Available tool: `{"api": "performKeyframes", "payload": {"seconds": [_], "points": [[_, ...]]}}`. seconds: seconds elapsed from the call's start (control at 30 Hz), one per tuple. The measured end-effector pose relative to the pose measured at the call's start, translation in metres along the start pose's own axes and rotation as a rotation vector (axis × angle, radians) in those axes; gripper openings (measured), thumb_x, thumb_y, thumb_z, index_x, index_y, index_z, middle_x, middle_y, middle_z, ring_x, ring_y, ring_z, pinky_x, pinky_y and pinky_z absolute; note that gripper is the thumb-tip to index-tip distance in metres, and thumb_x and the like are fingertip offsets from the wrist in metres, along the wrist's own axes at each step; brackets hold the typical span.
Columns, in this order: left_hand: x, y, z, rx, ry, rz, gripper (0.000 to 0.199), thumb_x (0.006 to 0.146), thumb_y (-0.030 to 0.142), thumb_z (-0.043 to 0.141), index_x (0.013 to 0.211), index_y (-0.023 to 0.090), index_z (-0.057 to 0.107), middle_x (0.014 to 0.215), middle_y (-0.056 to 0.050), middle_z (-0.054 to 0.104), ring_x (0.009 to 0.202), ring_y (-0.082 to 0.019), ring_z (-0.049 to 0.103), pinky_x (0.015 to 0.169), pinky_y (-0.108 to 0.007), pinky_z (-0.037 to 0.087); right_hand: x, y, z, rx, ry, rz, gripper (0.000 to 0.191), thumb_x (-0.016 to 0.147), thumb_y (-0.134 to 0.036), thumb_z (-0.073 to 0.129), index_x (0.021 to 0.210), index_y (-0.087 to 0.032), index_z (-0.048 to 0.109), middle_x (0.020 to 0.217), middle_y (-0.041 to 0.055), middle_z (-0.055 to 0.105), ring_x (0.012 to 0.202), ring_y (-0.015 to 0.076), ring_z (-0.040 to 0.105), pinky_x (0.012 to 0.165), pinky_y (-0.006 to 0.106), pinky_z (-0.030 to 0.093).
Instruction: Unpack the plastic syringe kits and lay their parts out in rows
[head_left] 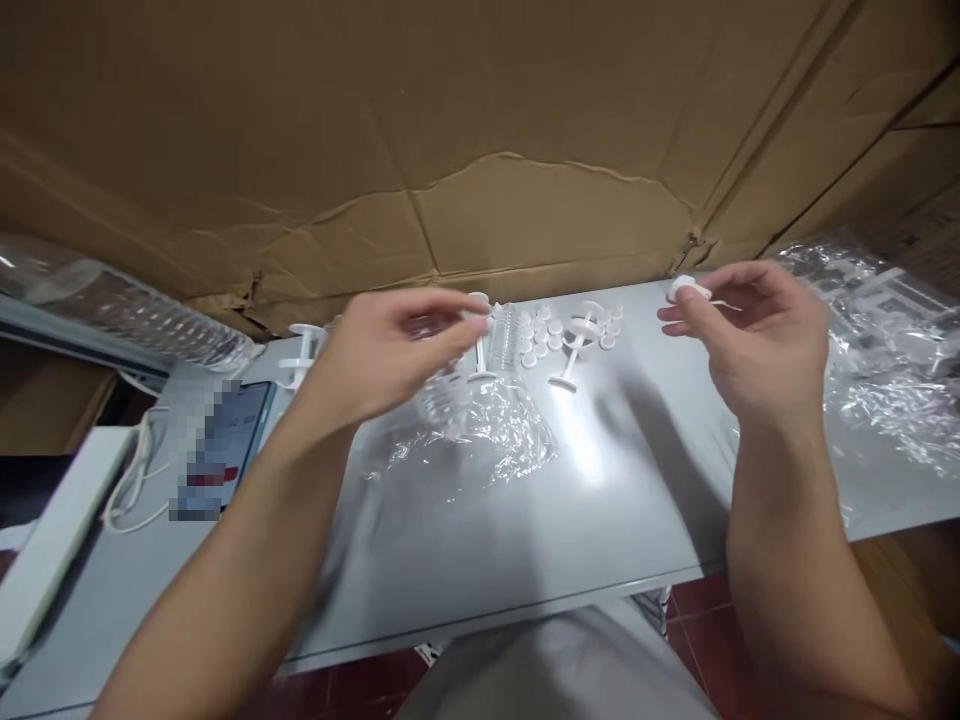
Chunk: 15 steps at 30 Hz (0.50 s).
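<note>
My left hand is closed in a pinch, thumb and forefinger meeting at a white plastic plunger-like piece with a disc at each end. Its shaft is partly covered by the fingertips. Raised over the table's right side, my right hand pinches a small white round plastic piece between thumb and fingers. A thin white strip sticks out beside that piece. Between the hands, a second white plunger-like piece leans near several small white caps. Clear springs or coils lie beside the caps.
A crumpled clear bag lies on the grey table. Another white piece stands behind my left forearm, near a phone and a white cable. Cardboard walls the back; clear plastic packaging is piled right.
</note>
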<state>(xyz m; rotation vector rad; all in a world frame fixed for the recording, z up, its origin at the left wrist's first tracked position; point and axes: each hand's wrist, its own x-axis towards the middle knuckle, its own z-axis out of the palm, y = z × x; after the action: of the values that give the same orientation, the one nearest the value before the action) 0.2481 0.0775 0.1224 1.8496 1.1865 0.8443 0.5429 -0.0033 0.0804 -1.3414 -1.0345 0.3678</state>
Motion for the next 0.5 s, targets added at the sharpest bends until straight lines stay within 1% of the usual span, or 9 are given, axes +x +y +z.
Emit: {"api": "performKeyframes", "payload": {"seconds": [0.03,0.07,0.13,0.2,0.27,0.33,0.4,0.5], "points": [[0.014,0.011,0.008,0.180,-0.089,0.098,0.022,0.081,0.038,0.082,0.098,0.026,0.086,0.081,-0.001,0.075,0.071,-0.017,0.066,0.075,-0.033,0.056,0.004,-0.002,-0.003,-0.041,-0.027,-0.002,0.026,0.081,-0.041,0.088,0.085,-0.026,0.068,0.078,-0.0013,0.070,0.071,0.0195,0.074,0.067,0.038,0.066],[0.028,0.021,0.019,0.327,-0.141,0.181,0.024,0.084,0.041,0.080,0.102,0.027,0.086,0.085,-0.002,0.076,0.079,-0.020,0.068,0.084,-0.036,0.056,0.007,-0.005,-0.006,-0.091,-0.063,0.002,0.025,0.080,-0.041,0.088,0.086,-0.025,0.069,0.080,-0.0004,0.072,0.070,0.0190,0.073,0.066,0.037,0.064],[0.057,0.038,0.045,0.560,-0.245,0.219,0.030,0.084,0.039,0.081,0.112,0.027,0.085,0.090,-0.003,0.078,0.094,-0.026,0.072,0.098,-0.044,0.054,0.016,-0.009,-0.011,-0.209,-0.150,0.024,0.023,0.079,-0.039,0.087,0.084,-0.023,0.071,0.085,0.0021,0.075,0.070,0.0188,0.072,0.063,0.035,0.059],[0.083,0.051,0.072,0.741,-0.343,0.216,0.036,0.084,0.038,0.083,0.119,0.028,0.084,0.101,-0.005,0.079,0.110,-0.032,0.071,0.106,-0.048,0.051,0.027,-0.010,-0.013,-0.328,-0.232,0.050,0.019,0.078,-0.037,0.086,0.083,-0.022,0.075,0.089,0.0041,0.077,0.073,0.0195,0.071,0.063,0.033,0.055],[0.101,0.058,0.095,0.871,-0.403,0.193,0.040,0.085,0.037,0.082,0.124,0.028,0.082,0.115,-0.007,0.079,0.119,-0.035,0.069,0.108,-0.049,0.051,0.040,-0.008,-0.013,-0.424,-0.302,0.071,0.016,0.078,-0.035,0.085,0.084,-0.022,0.079,0.090,0.0049,0.078,0.076,0.0202,0.071,0.067,0.034,0.054],[0.114,0.062,0.111,0.962,-0.441,0.176,0.044,0.085,0.035,0.081,0.129,0.029,0.080,0.125,-0.007,0.077,0.122,-0.036,0.069,0.107,-0.047,0.053,0.056,-0.003,-0.011,-0.513,-0.372,0.081,0.013,0.079,-0.032,0.083,0.086,-0.021,0.081,0.087,0.0048,0.078,0.079,0.0210,0.070,0.074,0.035,0.054],[0.122,0.063,0.120,1.028,-0.479,0.170,0.046,0.084,0.035,0.081,0.131,0.031,0.079,0.128,-0.007,0.077,0.122,-0.035,0.069,0.106,-0.045,0.054,0.071,0.005,-0.005,-0.608,-0.436,0.083,0.012,0.081,-0.030,0.081,0.088,-0.020,0.082,0.084,0.0047,0.077,0.082,0.0223,0.069,0.080,0.037,0.054],[0.131,0.061,0.129,1.083,-0.548,0.177,0.046,0.083,0.034,0.081,0.129,0.031,0.080,0.122,-0.007,0.079,0.120,-0.033,0.070,0.105,-0.042,0.054,0.091,0.015,0.005,-0.725,-0.516,0.051,0.012,0.082,-0.028,0.079,0.091,-0.020,0.082,0.087,0.0046,0.078,0.089,0.0249,0.071,0.088,0.041,0.055]]}}
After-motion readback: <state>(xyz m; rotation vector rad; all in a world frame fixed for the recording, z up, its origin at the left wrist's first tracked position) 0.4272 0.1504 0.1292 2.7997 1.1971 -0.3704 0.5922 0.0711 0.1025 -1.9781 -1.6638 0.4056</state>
